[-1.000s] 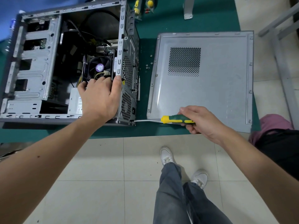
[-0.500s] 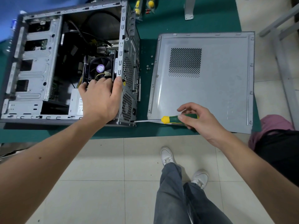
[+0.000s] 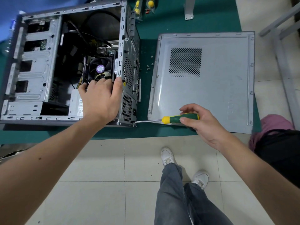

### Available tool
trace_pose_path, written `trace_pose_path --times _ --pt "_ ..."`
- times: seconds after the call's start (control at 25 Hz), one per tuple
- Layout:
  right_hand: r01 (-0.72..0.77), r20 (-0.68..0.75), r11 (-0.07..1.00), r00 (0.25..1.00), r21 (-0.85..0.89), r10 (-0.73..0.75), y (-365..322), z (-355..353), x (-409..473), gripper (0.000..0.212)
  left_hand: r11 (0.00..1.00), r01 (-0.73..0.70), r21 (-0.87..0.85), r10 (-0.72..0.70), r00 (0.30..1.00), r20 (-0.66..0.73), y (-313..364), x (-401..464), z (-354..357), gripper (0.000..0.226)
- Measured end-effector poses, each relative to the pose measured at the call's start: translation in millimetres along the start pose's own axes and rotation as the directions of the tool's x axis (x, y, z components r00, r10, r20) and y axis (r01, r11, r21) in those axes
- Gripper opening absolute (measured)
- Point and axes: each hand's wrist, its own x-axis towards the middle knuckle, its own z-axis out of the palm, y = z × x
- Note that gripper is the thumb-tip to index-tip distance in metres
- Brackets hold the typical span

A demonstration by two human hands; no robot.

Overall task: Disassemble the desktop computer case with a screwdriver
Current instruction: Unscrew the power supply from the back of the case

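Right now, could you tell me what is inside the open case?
The case holds a fan, cables and a power supply. The left hand covers part of it.

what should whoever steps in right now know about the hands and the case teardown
Left hand rests on the open computer case, fingers over its rear edge.
Right hand pinches the screwdriver; its tip sits at the case's lower rear corner.
Done: side panel is off, flat on the green table; loose screws lie between.
Left: that corner screw, then the internals.
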Motion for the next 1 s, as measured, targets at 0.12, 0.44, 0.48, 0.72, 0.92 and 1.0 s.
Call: trace_pose_path --times 0.12,0.44,0.48,0.72,0.92,1.0 --pt "-0.010 0.011 0.995 1.000 0.099 0.009 1.2 0.9 1.1 0.027 1.000 -0.001 0.002 0.001 1.000 -0.002 0.3 0.0 0.3 0.056" --pt "-0.011 -0.019 0.999 1.000 -0.034 0.011 -2.7 0.4 0.3 0.023 1.000 0.004 -0.009 -0.004 1.000 0.002 1.0 0.5 -1.3 0.056" --pt "-0.006 -0.004 0.999 1.000 0.045 0.006 -2.9 -0.3 -0.9 0.032 1.000 0.003 -0.009 -0.003 1.000 0.004 1.1 0.2 -1.3 0.056" --pt "-0.094 -0.022 0.983 0.996 -0.155 0.091 -4.1 3.9 0.3 0.019 1.000 0.000 -0.004 0.000 1.000 0.004 0.4 -0.2 -1.1 0.057" --pt "-0.023 -0.014 0.999 1.000 0.035 0.024 -3.9 0.4 -1.1 0.028 1.000 0.000 -0.006 0.000 1.000 0.002 0.0 0.0 -1.4 0.056" --pt "-0.027 0.007 0.997 1.000 0.075 0.027 -1.4 -1.1 -1.0 0.037 1.000 -0.001 -0.008 0.001 1.000 0.006 0.3 -0.1 -1.3 0.057"
